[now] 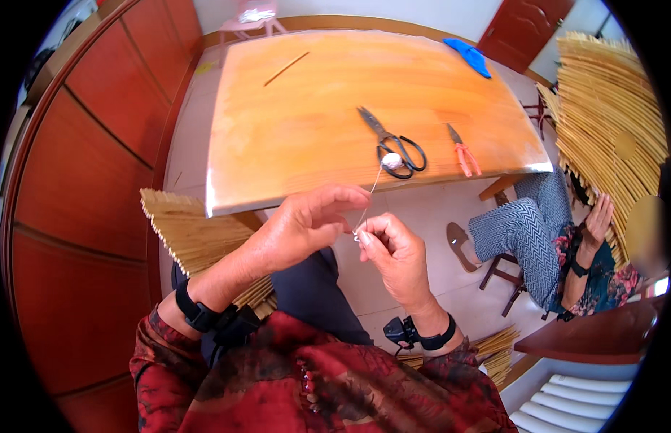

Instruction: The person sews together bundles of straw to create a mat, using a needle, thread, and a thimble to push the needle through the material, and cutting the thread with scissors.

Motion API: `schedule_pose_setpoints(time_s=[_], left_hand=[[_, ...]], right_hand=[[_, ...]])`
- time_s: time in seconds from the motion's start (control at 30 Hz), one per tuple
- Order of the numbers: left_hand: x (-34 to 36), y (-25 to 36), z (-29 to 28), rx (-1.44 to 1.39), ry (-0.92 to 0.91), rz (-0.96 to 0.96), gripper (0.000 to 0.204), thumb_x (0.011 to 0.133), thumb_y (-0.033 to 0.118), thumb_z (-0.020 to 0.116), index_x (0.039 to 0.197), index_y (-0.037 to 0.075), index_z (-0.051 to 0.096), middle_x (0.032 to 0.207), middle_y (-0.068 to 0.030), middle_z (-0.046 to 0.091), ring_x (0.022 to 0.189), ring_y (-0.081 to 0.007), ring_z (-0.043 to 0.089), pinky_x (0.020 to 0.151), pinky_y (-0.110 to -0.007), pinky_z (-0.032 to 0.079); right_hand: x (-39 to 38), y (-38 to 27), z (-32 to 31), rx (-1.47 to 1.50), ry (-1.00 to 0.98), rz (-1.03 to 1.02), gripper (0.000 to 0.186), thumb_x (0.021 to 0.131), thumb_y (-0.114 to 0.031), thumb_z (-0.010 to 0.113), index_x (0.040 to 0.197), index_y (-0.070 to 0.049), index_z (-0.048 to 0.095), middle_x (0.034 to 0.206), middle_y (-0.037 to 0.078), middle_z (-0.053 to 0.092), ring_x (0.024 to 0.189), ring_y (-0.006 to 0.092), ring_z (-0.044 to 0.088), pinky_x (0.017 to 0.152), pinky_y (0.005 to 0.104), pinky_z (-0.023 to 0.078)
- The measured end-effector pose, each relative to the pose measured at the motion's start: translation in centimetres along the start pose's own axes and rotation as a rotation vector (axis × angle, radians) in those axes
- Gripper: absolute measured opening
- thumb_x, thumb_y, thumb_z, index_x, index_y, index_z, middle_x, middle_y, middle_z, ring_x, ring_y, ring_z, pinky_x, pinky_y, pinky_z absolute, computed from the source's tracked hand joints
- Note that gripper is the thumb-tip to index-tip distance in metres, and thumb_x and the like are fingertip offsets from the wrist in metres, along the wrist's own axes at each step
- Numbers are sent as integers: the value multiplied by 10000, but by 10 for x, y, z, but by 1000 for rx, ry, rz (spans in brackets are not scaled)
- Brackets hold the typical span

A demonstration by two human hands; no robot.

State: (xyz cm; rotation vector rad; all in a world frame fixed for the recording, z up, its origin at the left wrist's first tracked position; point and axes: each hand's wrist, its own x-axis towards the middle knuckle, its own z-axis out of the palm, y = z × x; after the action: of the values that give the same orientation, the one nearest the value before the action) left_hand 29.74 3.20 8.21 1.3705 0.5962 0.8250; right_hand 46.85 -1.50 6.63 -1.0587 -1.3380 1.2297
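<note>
A thin pale thread point(376, 182) runs from a small whitish ball of it point(392, 161) down past my left fingertips to my right hand. My right hand point(397, 256) pinches the thread between thumb and forefinger, with a small white bit showing at the tips. My left hand point(314, 216) is beside it, fingers curved and thumb apart from the forefinger; the thread passes at its fingertips, and whether they touch it is unclear. The ball sits on the black handles of large scissors point(408, 153) at the table's near edge. Pliers with red-orange grips point(463, 153) lie to their right.
The wooden table point(299, 130) bears a thin stick point(286, 68) and a blue cloth point(467, 58). A bundled reed mat point(195, 229) is by my left side. At right, a seated person point(523, 231) has a hand on a large reed mat point(602, 130). Red cabinets point(83, 173) line the left.
</note>
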Motion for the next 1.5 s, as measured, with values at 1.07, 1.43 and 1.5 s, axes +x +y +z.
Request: schedule_pose_setpoints(time_s=[1.07,1.43,1.5], left_hand=[[-54,78,-25,-79,477,561,136,887,87,494,922,-24,564,868,-130,599,728,-183,595,653,-304,502],[-71,124,-52,-149,515,811,209,928,169,427,1014,11,533,980,-117,579,850,-171,590,666,-272,505],[-78,133,-56,-126,511,832,227,925,182,436,1037,6,524,1020,-118,570,906,-168,575,708,-261,496]], right_hand=[[133,76,-73,-138,205,147,203,856,-199,536,907,-4,563,849,85,604,673,131,613,502,217,479],[125,78,-77,-158,250,124,181,862,-166,531,941,-6,562,811,85,619,646,123,618,473,202,474],[124,73,-76,-31,307,124,185,864,-174,534,938,-7,564,827,86,620,651,125,618,473,203,475]])
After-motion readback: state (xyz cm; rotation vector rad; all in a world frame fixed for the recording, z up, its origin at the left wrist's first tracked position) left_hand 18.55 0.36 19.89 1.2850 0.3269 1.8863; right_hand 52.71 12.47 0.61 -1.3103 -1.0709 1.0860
